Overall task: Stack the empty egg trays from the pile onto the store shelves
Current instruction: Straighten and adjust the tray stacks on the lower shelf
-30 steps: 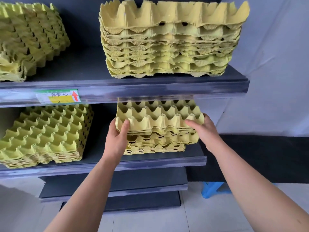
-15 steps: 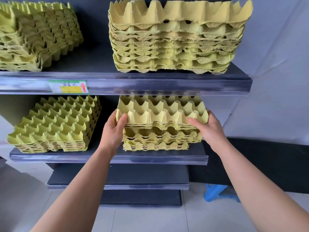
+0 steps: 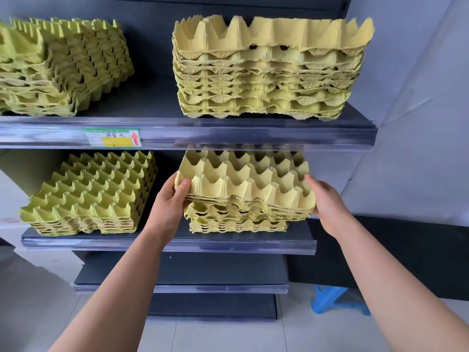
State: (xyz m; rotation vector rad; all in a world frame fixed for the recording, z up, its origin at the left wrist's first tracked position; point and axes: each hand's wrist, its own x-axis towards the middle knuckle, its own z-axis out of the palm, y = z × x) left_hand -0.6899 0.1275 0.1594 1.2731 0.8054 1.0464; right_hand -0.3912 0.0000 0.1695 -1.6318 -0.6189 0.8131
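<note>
A few yellow egg trays [image 3: 243, 181] lie on top of a short stack of trays [image 3: 238, 222] on the middle shelf [image 3: 167, 241], right side. My left hand [image 3: 168, 199] grips the left edge of the top trays, thumb over the rim. My right hand [image 3: 327, 201] holds their right edge. The top trays sit slightly askew and overhang the stack below.
Another tray stack [image 3: 91, 196] sits on the middle shelf's left. The upper shelf [image 3: 253, 134] carries a tall stack [image 3: 269, 69] at the right and a slumped stack [image 3: 61, 67] at the left. Two lower shelves [image 3: 182, 285] are dark. A blue stool [image 3: 335, 301] stands on the floor at right.
The top trays have been pushed a little deeper onto the stack under the upper shelf. My view has shifted lower and to the left; both hands keep their hold.
</note>
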